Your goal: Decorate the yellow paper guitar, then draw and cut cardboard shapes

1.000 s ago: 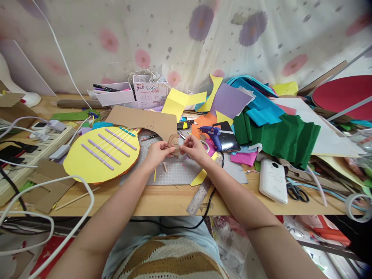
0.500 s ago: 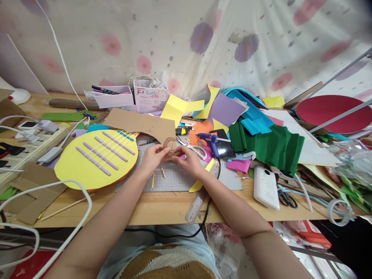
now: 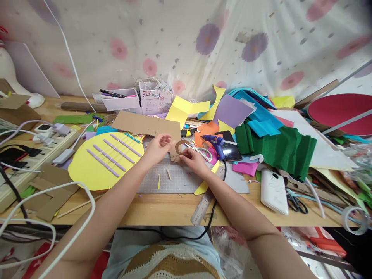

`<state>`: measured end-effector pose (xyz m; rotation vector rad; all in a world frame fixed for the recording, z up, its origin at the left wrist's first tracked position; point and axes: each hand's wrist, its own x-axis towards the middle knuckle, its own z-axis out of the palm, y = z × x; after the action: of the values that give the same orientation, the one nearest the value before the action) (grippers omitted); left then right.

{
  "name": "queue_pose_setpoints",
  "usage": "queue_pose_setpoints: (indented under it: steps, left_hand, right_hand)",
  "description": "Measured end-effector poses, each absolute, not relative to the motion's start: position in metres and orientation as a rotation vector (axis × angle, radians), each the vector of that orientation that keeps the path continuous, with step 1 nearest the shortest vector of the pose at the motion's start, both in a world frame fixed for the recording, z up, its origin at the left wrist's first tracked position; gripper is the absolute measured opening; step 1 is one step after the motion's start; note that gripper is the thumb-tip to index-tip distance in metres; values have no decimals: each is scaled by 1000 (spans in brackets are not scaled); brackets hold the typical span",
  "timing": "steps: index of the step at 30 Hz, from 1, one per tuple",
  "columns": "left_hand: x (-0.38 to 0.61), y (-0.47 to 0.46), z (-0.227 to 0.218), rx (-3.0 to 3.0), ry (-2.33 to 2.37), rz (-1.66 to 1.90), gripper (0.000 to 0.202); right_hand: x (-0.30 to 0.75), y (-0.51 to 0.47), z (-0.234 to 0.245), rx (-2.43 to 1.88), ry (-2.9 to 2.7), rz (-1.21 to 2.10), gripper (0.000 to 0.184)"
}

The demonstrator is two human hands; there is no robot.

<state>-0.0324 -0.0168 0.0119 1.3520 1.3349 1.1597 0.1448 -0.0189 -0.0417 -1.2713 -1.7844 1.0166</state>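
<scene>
My right hand (image 3: 194,159) pinches a small curved brown cardboard piece (image 3: 178,147), shaped like an open ring, by its lower end. To its left, my left hand (image 3: 158,149) is apart from that piece, its fingers loosely bent and spread with nothing visible in them. Both hands are above the grey cutting mat (image 3: 151,179). Behind them lies a larger sheet of cardboard (image 3: 145,123) with a curved cut edge. White-handled scissors (image 3: 207,153) rest just beyond my right hand, and a blue glue gun (image 3: 216,145) lies to their right.
A yellow oval panel (image 3: 84,166) with purple strips and white strings lies at left. A metal ruler (image 3: 202,209) overhangs the front edge beside a black cord. Green crepe paper (image 3: 283,149), a white power bank (image 3: 273,192) and a tape roll (image 3: 354,220) are at right.
My left hand has let go of the curved cardboard piece and moved slightly away to the left. The piece stays in my right hand. The camera view has shifted a little.
</scene>
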Motion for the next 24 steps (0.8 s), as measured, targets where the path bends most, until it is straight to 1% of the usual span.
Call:
queue_pose_setpoints:
  steps: [2, 6, 8, 12, 15, 21, 24]
  left_hand:
    - [-29, -12, 8, 1480, 1337, 1072, 34]
    - [-21, -7, 1, 1378, 1267, 908, 21]
    - [-21, -6, 2, 1275, 1281, 916, 17]
    - [-32, -5, 11, 1150, 1372, 1025, 17]
    - [-38, -4, 13, 1112, 1399, 1059, 16]
    - [-21, 1, -5, 1177, 1446, 976, 24]
    - [-9, 2, -13, 1187, 1447, 1007, 25]
  right_hand:
    - [147, -18, -42, -1289, -1794, 1023, 17]
    - [151, -21, -38, -1282, -1857, 1016, 17]
    - [154, -22, -33, -1326, -1882, 977, 17]
    - [158, -21, -29, -1433, -1907, 830, 15]
    - [159, -20, -31, -1465, -1902, 794, 14]
    - [153, -16, -35, -1453, -1745, 829, 14]
    - [152, -13, -38, -1418, -1664, 952, 18]
